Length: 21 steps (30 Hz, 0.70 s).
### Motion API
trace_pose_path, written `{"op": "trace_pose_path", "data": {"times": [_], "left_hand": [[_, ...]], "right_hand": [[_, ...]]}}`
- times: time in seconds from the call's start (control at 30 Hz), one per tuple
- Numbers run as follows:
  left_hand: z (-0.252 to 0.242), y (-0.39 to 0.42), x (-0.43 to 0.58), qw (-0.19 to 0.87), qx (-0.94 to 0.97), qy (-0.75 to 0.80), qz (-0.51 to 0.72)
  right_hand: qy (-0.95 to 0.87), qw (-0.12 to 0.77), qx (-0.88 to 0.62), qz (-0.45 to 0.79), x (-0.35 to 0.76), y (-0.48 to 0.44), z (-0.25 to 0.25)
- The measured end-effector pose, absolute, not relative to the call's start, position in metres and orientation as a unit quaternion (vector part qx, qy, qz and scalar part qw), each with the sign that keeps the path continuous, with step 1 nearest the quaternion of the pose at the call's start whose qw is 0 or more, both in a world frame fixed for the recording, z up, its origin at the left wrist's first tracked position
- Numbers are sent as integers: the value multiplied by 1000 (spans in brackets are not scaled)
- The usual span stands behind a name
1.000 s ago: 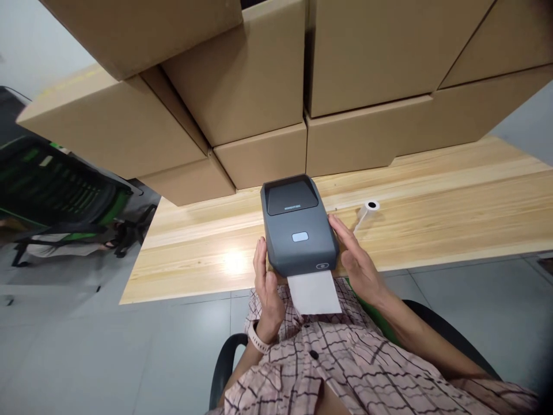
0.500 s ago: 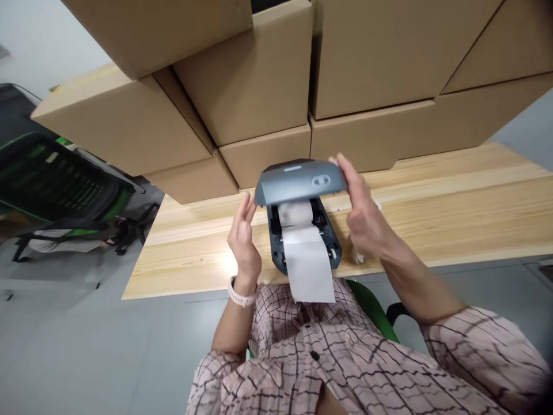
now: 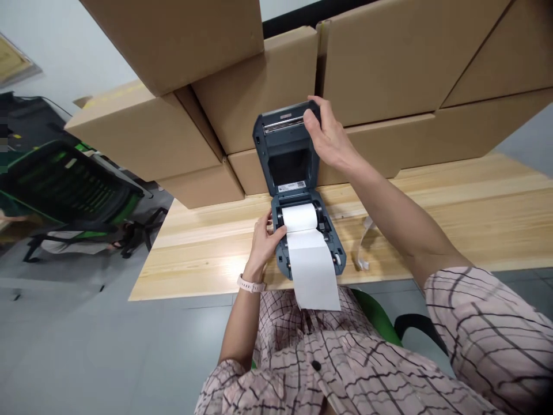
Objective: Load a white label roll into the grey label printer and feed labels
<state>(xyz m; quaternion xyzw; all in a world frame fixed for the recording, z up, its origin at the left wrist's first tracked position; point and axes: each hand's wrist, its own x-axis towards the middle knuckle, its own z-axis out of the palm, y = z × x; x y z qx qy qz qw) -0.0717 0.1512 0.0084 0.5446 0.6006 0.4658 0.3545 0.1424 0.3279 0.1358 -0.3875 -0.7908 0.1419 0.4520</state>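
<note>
A dark grey label printer (image 3: 283,260) stands open at the table's front edge. Its lid (image 3: 280,144) is tilted up and back, showing a metal bar and a printed sticker inside. My right hand (image 3: 329,137) grips the lid's upper right corner, thumb on the inner face. At the base's left side, my left hand (image 3: 263,241) holds the edge, with the thumb over the rim beside the white paper roll (image 3: 299,218). From this roll, a wide paper strip (image 3: 315,278) runs forward and hangs over the table edge.
Large cardboard boxes (image 3: 367,63) are stacked behind the printer along the wooden table (image 3: 181,253). A curled scrap of white backing paper (image 3: 362,262) lies right of the printer. A black and green office chair (image 3: 73,190) stands at the left.
My right hand has swung the lid up and back from a lower angle. My left hand has moved from beside the printer onto its base.
</note>
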Motion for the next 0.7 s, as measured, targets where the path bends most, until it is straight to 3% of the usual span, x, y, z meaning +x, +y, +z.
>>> {"op": "trace_pose_path", "data": {"times": [0.13,0.2,0.27,0.4,0.47,0.57,0.7], "left_hand": [[24,149,-72,336,556,639,411],[33,148,-71,337,567,658,363],[43,148,-71,327,589,672,306],[58,150,-71,293,633,679,230],[61,151,-70,285,640,678,222],[62,152,-70,278,649,673,218],[61,153,-70,274,656,669,215]], "right_hand": [[-774,500,-384,60,142,290,134],[-800,483,-354,41,145,258,127],[-868,379,-313,73,147,235,116],[-939,75,-307,139,144,231,99],[-937,-21,-313,152,138,242,94],[-933,-78,-315,157,125,256,88],[-931,-65,-310,180,121,261,86]]}}
